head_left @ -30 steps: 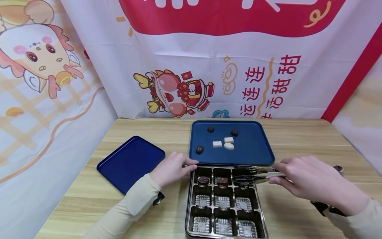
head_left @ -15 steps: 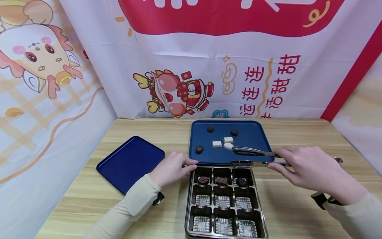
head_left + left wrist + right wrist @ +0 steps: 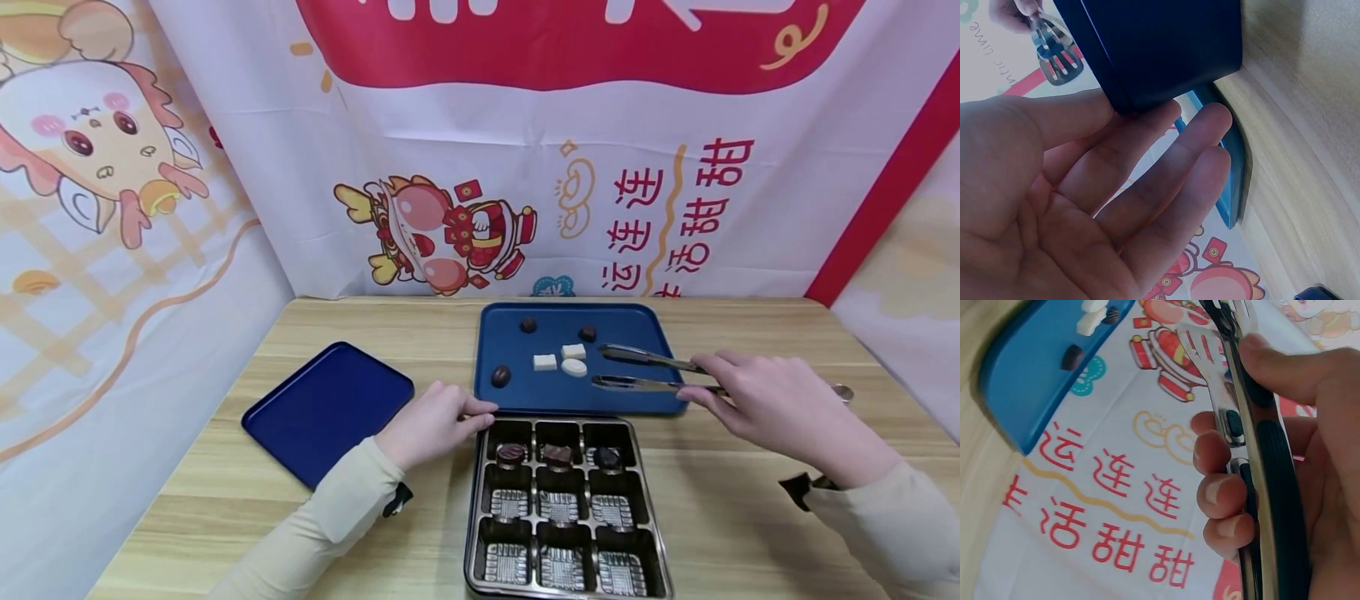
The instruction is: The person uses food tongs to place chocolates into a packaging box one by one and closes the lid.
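My right hand (image 3: pixel 780 408) grips metal tongs (image 3: pixel 651 358), their arms spread over the right part of the blue tray (image 3: pixel 630 321) with nothing between the tips. Left of the tips lie an oval white chocolate (image 3: pixel 574 367) and two white blocks (image 3: pixel 545 362). Three dark chocolates (image 3: pixel 501 376) are spread around them. Nearer to me is a nine-compartment chocolate box (image 3: pixel 561 520), whose far row holds three dark chocolates (image 3: pixel 558 455). My left hand (image 3: pixel 438 425) holds the box's far left corner between thumb and index finger, the other fingers extended in the left wrist view.
A darker blue tray (image 3: pixel 330 412) lies at an angle on the wooden table (image 3: pixel 225 492), left of the box. Printed cloth (image 3: pixel 465 150) hangs behind the table and along its sides.
My right hand has lifted the tongs from the box's far right compartment, leaving a dark chocolate visible there. The tongs have moved away from me over the tray. My left hand stays put.
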Motion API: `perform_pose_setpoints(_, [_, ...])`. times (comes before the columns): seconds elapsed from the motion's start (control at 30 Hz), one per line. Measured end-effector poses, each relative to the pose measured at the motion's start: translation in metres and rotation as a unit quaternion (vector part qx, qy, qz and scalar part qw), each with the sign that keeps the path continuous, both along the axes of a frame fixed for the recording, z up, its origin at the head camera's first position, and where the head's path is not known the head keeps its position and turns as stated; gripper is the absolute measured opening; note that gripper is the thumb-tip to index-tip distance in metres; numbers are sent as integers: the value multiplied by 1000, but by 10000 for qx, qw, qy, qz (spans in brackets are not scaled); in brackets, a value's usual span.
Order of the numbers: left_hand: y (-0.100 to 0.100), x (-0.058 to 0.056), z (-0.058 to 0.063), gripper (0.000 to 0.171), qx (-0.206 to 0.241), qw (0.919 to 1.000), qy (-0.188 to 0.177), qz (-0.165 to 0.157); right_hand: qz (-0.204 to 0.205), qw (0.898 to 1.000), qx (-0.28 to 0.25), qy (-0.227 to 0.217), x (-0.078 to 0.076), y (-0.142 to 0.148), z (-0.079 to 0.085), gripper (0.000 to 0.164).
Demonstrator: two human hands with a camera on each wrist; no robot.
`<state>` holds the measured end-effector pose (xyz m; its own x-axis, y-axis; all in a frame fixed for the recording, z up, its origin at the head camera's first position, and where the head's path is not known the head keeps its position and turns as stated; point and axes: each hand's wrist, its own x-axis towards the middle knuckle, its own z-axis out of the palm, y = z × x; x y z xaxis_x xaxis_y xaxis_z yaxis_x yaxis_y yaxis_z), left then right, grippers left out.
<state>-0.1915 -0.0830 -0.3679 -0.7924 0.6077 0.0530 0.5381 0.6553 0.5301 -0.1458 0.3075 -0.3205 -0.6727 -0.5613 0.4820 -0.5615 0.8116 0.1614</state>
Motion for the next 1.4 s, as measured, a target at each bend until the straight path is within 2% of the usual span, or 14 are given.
perform_pose_setpoints(0.13, [1,0,1,25,12,10000,-8,13,-184,9998,1,-107,-5,3,-5,40])
perform_pose_setpoints(0.33, [0,1,3,25,22,10000,-42,-8,-847,9941,206,-651,-15,2,-17,33])
perform_pose_setpoints(0.47, [0,1,2,25,42,10000,-82,-4,-904,9915,211,-914,-24,-3,-24,32])
perform_pose_setpoints(0.53, [0,1,2,25,33,9999,-95,17,-943,9881,198,-1198,-30,-7,-25,33])
perform_pose_setpoints(0.67, [1,0,2,24,23,9999,-95,51,-1102,9771,256,-1803,-44,-19,-20,35])
perform_pose_setpoints(0.8, [0,0,1,24,21,9999,-83,56,-1065,9710,368,-2110,-58,-33,-15,36])
perform_pose_setpoints(1.0, [2,1,1,25,25,10000,-1,-3,-1019,9722,565,-2031,-69,-44,-15,39])
perform_pose_setpoints(1.4, [2,3,2,25,-53,10000,53,19,-925,9761,710,-1834,-73,-44,-19,41])
